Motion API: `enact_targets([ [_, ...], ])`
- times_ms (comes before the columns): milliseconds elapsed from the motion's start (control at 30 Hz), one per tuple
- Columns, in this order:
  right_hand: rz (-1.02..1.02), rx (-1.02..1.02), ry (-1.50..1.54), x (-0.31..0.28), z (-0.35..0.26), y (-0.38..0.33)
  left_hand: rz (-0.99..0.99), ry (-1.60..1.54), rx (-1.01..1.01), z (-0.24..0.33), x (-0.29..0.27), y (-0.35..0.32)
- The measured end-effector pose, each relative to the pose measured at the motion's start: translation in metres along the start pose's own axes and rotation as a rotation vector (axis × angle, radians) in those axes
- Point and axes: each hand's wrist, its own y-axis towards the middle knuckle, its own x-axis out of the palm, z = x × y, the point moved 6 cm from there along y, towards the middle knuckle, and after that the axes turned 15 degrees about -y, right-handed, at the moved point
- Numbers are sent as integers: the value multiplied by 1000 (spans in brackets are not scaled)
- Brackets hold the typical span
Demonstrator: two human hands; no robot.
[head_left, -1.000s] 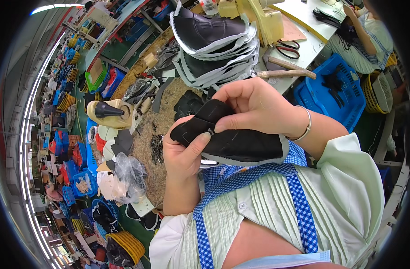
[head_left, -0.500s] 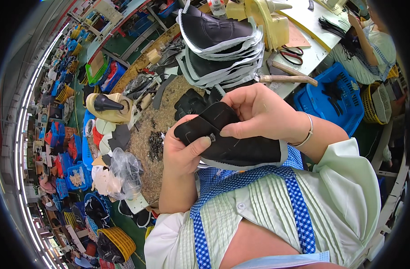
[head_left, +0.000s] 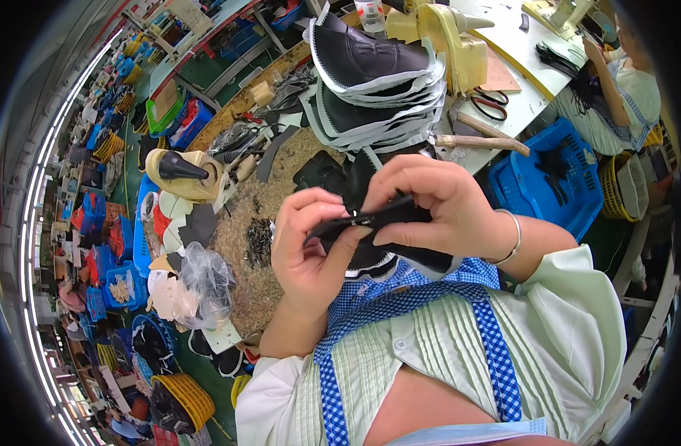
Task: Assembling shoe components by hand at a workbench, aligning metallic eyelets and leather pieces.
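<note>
Both my hands hold one black shoe upper piece (head_left: 403,213) close in front of my apron. My left hand (head_left: 310,241) pinches its left end between thumb and fingers, where a small shiny bit shows at the edge. My right hand (head_left: 437,201) is closed on the other side, thumb below and fingers bent over the top. The piece is folded and seen nearly edge-on. Beyond my hands, flat black pieces (head_left: 319,172) lie on the worn brown tabletop (head_left: 243,297). A stack of black uppers with white edges (head_left: 377,89) stands behind them.
Right of the stack are red-black scissors (head_left: 490,104) and a wooden-handled hammer (head_left: 482,143). A glue pot with a dark cone (head_left: 180,172), scraps and a clear plastic bag (head_left: 206,286) sit at the left. A blue basket (head_left: 552,175) stands right, near another person (head_left: 615,97).
The black piece has turned from its broad face showing to nearly edge-on, folding between my hands. My right hand has shifted slightly downward, and the left fingers now curl over the top.
</note>
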Motion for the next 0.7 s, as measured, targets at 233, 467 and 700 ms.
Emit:
enact_targets([
  [233,122,-244,-288,-6,-28,-11,-160,-3,104,11,4,-10],
  [467,-145,-129,-159,-3,-22,-16,-236,17,306,19,16,-26],
  [700,-35,301,118,-1,-8,-26,-147,59,319,16,14,-26],
])
